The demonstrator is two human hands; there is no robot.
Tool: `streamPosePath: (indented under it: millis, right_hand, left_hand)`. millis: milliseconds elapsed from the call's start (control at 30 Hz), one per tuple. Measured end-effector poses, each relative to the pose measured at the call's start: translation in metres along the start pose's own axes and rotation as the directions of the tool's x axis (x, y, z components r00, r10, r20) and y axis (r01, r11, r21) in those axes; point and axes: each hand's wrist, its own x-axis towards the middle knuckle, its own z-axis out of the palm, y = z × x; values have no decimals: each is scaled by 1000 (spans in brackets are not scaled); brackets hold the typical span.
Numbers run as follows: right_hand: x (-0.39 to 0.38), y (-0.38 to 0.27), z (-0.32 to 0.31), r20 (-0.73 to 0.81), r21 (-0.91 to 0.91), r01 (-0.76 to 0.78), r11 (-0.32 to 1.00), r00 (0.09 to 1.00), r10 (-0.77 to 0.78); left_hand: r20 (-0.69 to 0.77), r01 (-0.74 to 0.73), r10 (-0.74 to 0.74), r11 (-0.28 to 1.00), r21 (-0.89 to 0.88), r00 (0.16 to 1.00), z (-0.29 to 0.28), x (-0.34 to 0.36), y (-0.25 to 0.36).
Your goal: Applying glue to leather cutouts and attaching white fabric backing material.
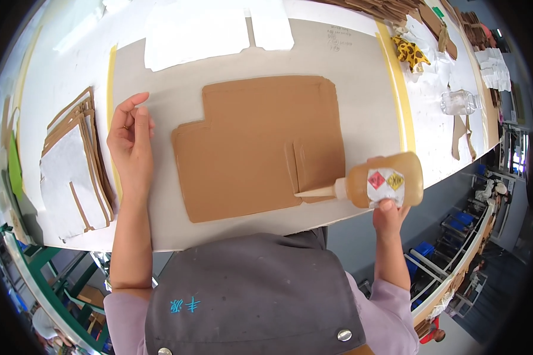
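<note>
A brown cut-out panel [249, 139] with a stepped upper-left corner and a slit near its lower right lies flat in front of me. My right hand [388, 214] is closed around a translucent squeeze bottle [416, 177] of amber liquid, tipped on its side. The pale pointed nozzle [317, 192] reaches the panel beside the lower end of the slit; whether its tip touches cannot be told. My left hand [131, 130] hovers left of the panel, holding nothing, its fingers loosely bent and the thumb apart from the index finger.
A stack of white-faced, brown-edged pieces [74, 177] lies at the left. White cut sheets [198, 35] are at the far side of the grey table mat [361, 100]. Towards the right are a clear jar [458, 103], a yellow-and-black spotted cloth [411, 53] and brown scraps [457, 137].
</note>
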Motion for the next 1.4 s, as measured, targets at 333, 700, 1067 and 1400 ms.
streamPosePath:
  millis: [333, 700, 1067, 1400]
  right_hand:
    - [-68, 29, 41, -97, 106, 104, 989, 991, -94]
    - [-32, 0, 127, 236, 286, 87, 954, 959, -158]
    - [84, -39, -49, 166, -947, 163, 276, 986, -12]
    - [168, -29, 203, 814, -294, 880, 373, 435, -384]
  left_hand:
    - [-1, 3, -3, 999, -48, 1000, -2, -4, -2]
    - [36, -46, 49, 997, -67, 998, -5, -2, -6]
    - [33, 16, -11, 990, -141, 999, -5, -7, -5]
    - [142, -126, 127, 992, -16, 982, -4, 7, 43]
